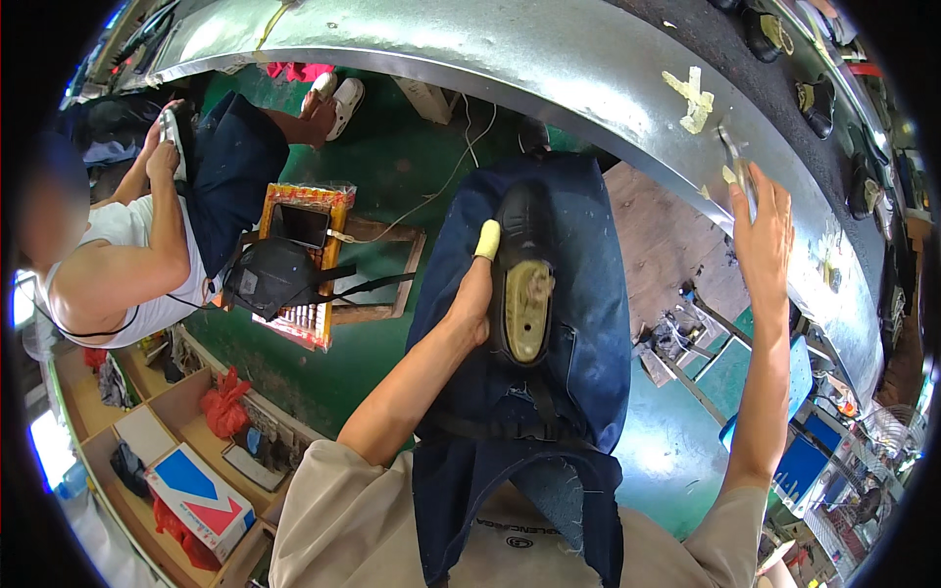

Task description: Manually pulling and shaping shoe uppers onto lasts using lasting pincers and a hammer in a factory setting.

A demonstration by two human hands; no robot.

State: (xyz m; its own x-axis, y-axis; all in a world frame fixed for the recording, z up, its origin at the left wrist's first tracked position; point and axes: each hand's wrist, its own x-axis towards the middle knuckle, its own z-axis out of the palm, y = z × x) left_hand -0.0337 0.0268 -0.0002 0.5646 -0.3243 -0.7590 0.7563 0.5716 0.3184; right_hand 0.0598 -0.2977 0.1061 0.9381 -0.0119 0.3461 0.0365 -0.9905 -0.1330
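A black shoe (526, 225) lies toe-away on the dark blue apron (591, 294) over my lap. Inside its opening shows a yellowish shoe last (528, 309) with a small dark hole. My left hand (475, 294) grips the shoe from its left side, the thumb in a pale yellow finger cover (487, 239) against the upper; the other fingers are hidden underneath. Out to the right, my right hand (765, 230) is at the metal bench, thumb and fingers around a slim silver metal tool (727, 142). Its exact kind is unclear, partly covered by the hand.
The curved metal bench (608, 88) carries yellowish tape (694, 98) and a dark strip with several shoes (816, 106). At left a seated co-worker (127, 235) handles something. Nearby are a stool (377, 279), a black bag (270, 279) and wooden compartments (181, 397).
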